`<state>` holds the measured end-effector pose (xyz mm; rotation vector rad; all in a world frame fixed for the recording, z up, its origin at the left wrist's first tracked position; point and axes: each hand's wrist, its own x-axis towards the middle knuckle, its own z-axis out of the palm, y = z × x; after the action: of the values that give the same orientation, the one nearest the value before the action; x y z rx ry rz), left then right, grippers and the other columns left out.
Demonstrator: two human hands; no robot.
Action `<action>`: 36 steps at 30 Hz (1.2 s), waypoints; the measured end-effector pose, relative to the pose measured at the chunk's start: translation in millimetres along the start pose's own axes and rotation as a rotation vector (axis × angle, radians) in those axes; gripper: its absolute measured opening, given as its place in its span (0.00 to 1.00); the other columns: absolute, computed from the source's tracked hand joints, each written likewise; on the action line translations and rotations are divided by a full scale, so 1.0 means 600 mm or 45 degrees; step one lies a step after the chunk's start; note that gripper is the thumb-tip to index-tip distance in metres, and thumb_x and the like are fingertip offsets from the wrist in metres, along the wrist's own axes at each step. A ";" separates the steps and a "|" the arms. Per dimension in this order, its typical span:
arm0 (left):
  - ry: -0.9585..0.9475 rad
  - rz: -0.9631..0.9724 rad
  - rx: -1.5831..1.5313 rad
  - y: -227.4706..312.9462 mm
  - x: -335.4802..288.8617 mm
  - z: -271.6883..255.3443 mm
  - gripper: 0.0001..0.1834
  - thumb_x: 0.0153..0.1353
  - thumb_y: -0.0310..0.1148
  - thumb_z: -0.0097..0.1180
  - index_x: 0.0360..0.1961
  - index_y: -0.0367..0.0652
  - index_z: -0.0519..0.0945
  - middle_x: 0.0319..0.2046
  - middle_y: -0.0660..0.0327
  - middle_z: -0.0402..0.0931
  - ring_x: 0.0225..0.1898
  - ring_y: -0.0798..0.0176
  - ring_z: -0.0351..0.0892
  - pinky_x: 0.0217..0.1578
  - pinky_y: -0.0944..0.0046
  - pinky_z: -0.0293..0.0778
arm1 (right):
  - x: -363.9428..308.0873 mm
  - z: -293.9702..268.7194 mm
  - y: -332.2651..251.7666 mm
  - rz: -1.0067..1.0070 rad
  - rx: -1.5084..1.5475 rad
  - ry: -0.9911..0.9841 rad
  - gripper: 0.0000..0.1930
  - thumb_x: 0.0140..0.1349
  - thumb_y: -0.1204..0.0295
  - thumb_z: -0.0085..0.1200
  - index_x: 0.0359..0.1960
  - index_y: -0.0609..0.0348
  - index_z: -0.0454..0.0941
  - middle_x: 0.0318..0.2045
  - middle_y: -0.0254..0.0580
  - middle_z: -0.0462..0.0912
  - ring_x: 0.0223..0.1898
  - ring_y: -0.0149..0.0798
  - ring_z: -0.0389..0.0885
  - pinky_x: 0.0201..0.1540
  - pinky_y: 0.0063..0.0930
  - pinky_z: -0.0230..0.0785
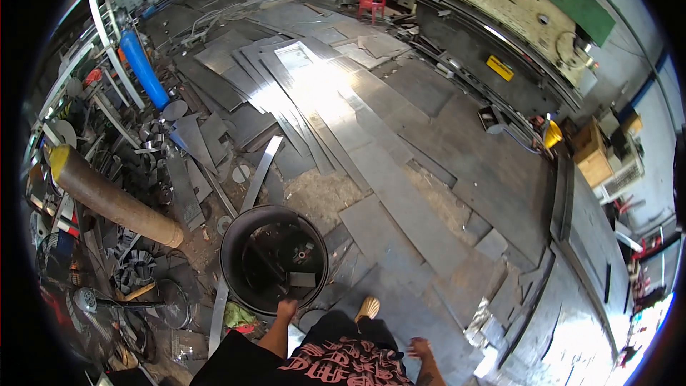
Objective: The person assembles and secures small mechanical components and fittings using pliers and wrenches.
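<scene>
My left hand (287,308) is closed at the near rim of a large round black drum (324,261). Whether its fingers grip the rim or a dark bar-like piece just beyond them I cannot make out. Inside the drum lie a small grey rectangular plate (302,279) and dark pieces that are hard to tell apart. My right hand (420,349) hangs at my right side, fingers loosely apart, with nothing in it. Beneath it spread flat grey metal sheets (407,307).
Overlapping metal sheets (386,171) cover much of the floor ahead. At left lean a brown gas cylinder (114,196) and a blue cylinder (143,68) among scrap. A pedestal fan (175,304) stands near left. A large press machine (500,14) and a red chair (369,3) are farther off.
</scene>
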<state>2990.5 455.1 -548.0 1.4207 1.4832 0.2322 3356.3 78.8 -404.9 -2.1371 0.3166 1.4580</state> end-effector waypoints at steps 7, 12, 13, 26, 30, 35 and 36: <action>-0.671 -0.807 -0.086 0.225 -0.024 0.138 0.15 0.64 0.48 0.44 0.29 0.49 0.74 0.25 0.68 0.74 0.25 0.65 0.74 0.28 0.58 0.69 | 0.281 -0.386 -0.371 -0.298 0.124 0.120 0.16 0.64 0.59 0.48 0.51 0.48 0.69 0.38 0.38 0.76 0.31 0.39 0.77 0.26 0.33 0.72; -0.684 -1.169 -0.032 0.366 0.155 0.294 0.27 0.67 0.43 0.47 0.61 0.36 0.66 0.43 0.57 0.79 0.45 0.52 0.79 0.44 0.43 0.71 | 0.513 -0.471 -0.592 -0.639 0.153 0.031 0.13 0.62 0.63 0.48 0.47 0.51 0.71 0.31 0.37 0.75 0.24 0.36 0.76 0.21 0.30 0.70; -0.620 -1.131 0.052 0.440 0.223 0.327 0.28 0.67 0.45 0.46 0.62 0.39 0.64 0.35 0.54 0.81 0.34 0.51 0.81 0.37 0.45 0.73 | 0.550 -0.474 -0.662 -0.651 0.269 -0.037 0.13 0.61 0.65 0.49 0.46 0.52 0.71 0.30 0.38 0.75 0.24 0.36 0.76 0.21 0.30 0.69; -0.181 0.145 -0.556 1.364 0.994 0.365 0.21 0.62 0.40 0.55 0.45 0.30 0.77 0.30 0.56 0.81 0.31 0.64 0.80 0.33 0.66 0.75 | 0.671 -0.371 -1.412 -0.148 -0.118 -0.113 0.15 0.60 0.65 0.56 0.48 0.53 0.76 0.34 0.40 0.81 0.34 0.39 0.80 0.34 0.35 0.74; 0.031 -0.179 -0.352 1.301 1.180 0.403 0.17 0.60 0.41 0.55 0.34 0.34 0.80 0.23 0.56 0.80 0.22 0.63 0.78 0.25 0.64 0.74 | 0.740 -0.412 -1.672 -0.048 -0.223 -0.091 0.14 0.60 0.67 0.55 0.47 0.54 0.76 0.34 0.40 0.81 0.32 0.39 0.80 0.33 0.35 0.75; -0.461 -1.116 -0.439 1.267 1.250 0.427 0.13 0.63 0.48 0.49 0.32 0.52 0.77 0.17 0.65 0.72 0.14 0.65 0.67 0.16 0.59 0.67 | 0.806 -0.439 -2.050 -0.128 -0.118 0.052 0.12 0.63 0.69 0.51 0.47 0.56 0.75 0.31 0.42 0.81 0.27 0.39 0.81 0.28 0.34 0.76; -0.367 -1.009 -0.170 1.300 1.257 0.437 0.12 0.62 0.46 0.50 0.37 0.52 0.78 0.21 0.64 0.77 0.18 0.63 0.74 0.18 0.57 0.70 | 0.814 -0.433 -2.130 -0.167 -0.167 0.036 0.12 0.63 0.69 0.51 0.47 0.56 0.75 0.31 0.42 0.81 0.27 0.39 0.81 0.28 0.34 0.76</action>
<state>3843.9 1173.1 -493.8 0.6436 1.6284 -0.3472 4354.2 1050.4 -406.8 -2.2380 0.0907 1.4086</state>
